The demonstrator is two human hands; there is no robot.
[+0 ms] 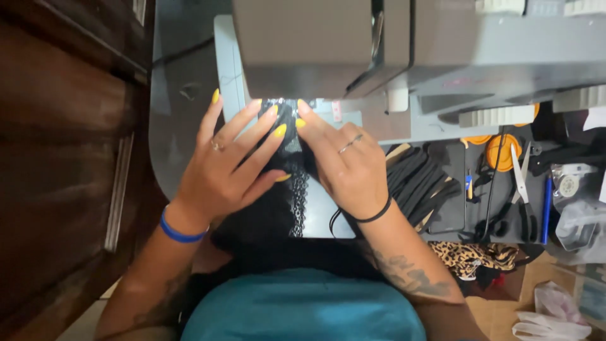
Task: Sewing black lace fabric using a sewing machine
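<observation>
Dark wooden cabinet (63, 126) along the far left, then a bare strip of grey table (173, 126) before the work begins. Not much room here: boxed in above by the grey sewing machine (379, 44). Left hand (227, 167) flat, fingers spread and pressing down, yellow nails pointing at the needle area, blue band at the wrist. Black lace fabric (291, 183) pinned between both hands, running from under the machine head down toward the lap, scalloped lacy edge showing just beside the fingers. Right hand (347, 164) flat too, fingers straight, tips on the cloth, nothing gripped. Further right, crowded: black strips (420, 183), orange spool (502, 151), scissors (521, 180), leopard-print cloth (473, 256).
</observation>
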